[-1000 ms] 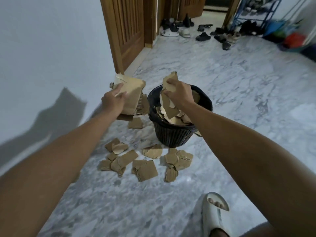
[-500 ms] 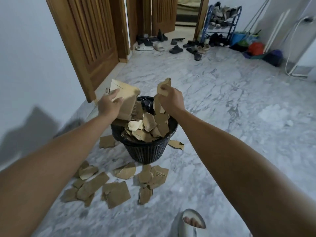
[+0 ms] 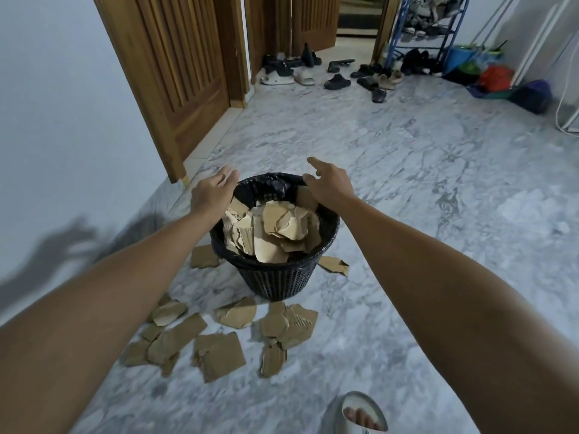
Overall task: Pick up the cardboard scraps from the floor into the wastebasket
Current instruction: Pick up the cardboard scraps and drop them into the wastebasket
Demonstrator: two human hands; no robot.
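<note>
Change: both hands have let go since the earlier frames — the large folded piece the left hand held and the strip in the right are gone from the fingers, and the pile inside the wastebasket (image 3: 272,236) now sits higher.

Head view, hands: left hand (image 3: 213,193) hovers over the near-left rim, fingers straight and spread, holding nothing; right hand (image 3: 329,185) hovers over the far-right rim, fingers loosely extended, also empty.

Head view, wastebasket: black mesh, lined with a dark bag, standing upright on the marble floor (image 3: 407,183); cardboard fills it close to the rim.

Head view, cardboard scraps (image 3: 219,339): most lie in a loose cluster on the floor in front of the basket, toward the person; one piece (image 3: 204,256) sits just left of the base, another (image 3: 334,265) just right of it.

Head view, surroundings: wooden door (image 3: 175,73) at left, shoes (image 3: 336,82) and a blue shoe rack (image 3: 429,29) at the far end, a white slipper (image 3: 360,415) at the bottom edge.

Step in hand: release done, hands free to go back down — my judgement.

Doing it well: stack several overlapping scraps per grab, and press the pile down first, since the basket looks nearly full and loose pieces could slide off.
</note>
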